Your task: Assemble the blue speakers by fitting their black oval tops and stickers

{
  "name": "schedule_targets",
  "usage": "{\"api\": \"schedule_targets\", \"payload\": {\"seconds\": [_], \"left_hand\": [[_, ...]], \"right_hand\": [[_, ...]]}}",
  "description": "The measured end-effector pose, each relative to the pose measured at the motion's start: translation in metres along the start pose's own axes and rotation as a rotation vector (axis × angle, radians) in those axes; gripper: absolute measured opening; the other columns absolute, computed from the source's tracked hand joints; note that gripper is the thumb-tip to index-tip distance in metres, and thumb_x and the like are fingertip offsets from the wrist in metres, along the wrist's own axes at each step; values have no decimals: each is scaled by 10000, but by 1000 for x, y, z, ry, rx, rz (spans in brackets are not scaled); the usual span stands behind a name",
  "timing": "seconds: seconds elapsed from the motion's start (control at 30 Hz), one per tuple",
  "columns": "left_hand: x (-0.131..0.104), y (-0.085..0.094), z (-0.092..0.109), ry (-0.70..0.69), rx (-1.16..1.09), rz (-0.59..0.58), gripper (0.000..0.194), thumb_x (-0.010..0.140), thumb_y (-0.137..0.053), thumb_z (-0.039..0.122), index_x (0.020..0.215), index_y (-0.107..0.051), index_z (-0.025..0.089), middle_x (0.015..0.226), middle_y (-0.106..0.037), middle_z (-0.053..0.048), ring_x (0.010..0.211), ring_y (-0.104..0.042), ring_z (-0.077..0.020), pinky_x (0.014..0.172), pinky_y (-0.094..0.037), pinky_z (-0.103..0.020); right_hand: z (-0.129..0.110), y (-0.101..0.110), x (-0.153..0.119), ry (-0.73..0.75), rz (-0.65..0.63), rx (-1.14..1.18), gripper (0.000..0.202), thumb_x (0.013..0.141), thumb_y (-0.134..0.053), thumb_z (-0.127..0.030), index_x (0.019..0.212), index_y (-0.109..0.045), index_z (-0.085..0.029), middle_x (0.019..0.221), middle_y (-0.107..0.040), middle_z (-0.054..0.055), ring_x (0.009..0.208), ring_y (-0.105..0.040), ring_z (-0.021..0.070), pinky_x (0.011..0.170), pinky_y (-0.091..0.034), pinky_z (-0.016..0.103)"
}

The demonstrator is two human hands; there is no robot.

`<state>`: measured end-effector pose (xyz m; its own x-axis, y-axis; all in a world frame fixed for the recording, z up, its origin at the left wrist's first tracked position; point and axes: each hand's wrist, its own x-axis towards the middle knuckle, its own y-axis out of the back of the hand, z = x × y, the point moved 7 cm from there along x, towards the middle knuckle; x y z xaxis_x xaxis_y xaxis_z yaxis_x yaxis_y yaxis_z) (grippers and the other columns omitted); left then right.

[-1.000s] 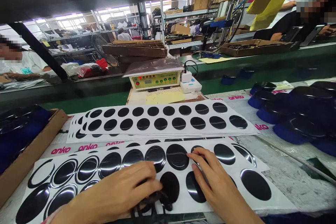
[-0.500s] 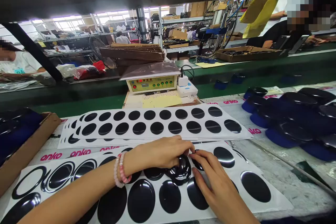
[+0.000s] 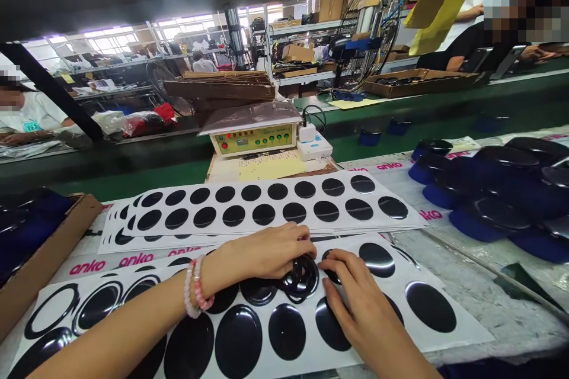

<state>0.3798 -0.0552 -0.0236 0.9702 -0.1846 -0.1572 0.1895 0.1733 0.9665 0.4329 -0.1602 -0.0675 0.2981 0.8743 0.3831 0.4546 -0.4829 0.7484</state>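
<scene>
On a grey-white bench with pink lettering: a white sheet bearing rows of glossy black discs, lying flat beneath both hands. Just behind it, a stack of white sheets with smaller black discs. At left, a brown cardboard box holding dark-blue, black-topped pieces; at right, a pile of similar dark-blue pieces. Beyond, a yellow-fronted control box beside a green strip; farther back, metal shelving and people at work.

Left hand: fingers curled down over glossy black loops on an upper-row disc; cannot tell whether gripped. Right hand: fingers parted, slightly bent, resting on the sheet just beside that disc, gripping nothing visible.

Versus one second ago: left hand now farther up the sheet, close to the right, pink-and-white beaded bracelets in view, more lower-row discs uncovered. Right hand nearly unmoved.
</scene>
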Motion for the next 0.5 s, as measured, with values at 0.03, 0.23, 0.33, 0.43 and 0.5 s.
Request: {"api": "schedule_targets", "payload": {"seconds": [0.03,0.23,0.33,0.43,0.5], "left_hand": [[2,0,0,-12,1,-6,302,811,-486,31,1069,-540,177,1024,-556,-67,923,-518,-197,740,-455,-272],[18,0,0,-91,-6,-23,181,786,-529,35,912,-579,154,897,-604,-45,877,-537,-188,703,-448,-258],[8,2,-1,-64,-1,32,215,816,-488,19,958,-570,158,935,-609,-47,892,-530,-182,731,-443,-261],[-10,3,1,-24,7,72,264,859,-449,30,1069,-547,155,957,-598,-60,911,-517,-193,742,-442,-275],[-21,3,3,-9,0,72,260,874,-471,66,1106,-543,160,958,-588,-61,914,-515,-193,753,-448,-277]], "right_hand": [[0,0,0,1,-1,-2,164,932,-407,-169,1068,-465,-239,1074,-497,79,1001,-537,229,810,-511,416],[2,0,-1,-17,5,-25,189,926,-408,-165,1095,-457,-234,1090,-494,85,1009,-536,235,823,-508,435],[3,-1,-1,-19,-7,-23,195,929,-406,-171,1104,-460,-238,1091,-498,82,1011,-539,230,838,-507,430],[2,0,0,-13,1,-19,202,931,-400,-169,1113,-459,-234,1090,-501,83,1014,-541,228,836,-512,419],[1,1,0,-5,4,-23,209,932,-400,-174,1125,-459,-232,1087,-502,84,1013,-542,229,833,-514,420]]}}
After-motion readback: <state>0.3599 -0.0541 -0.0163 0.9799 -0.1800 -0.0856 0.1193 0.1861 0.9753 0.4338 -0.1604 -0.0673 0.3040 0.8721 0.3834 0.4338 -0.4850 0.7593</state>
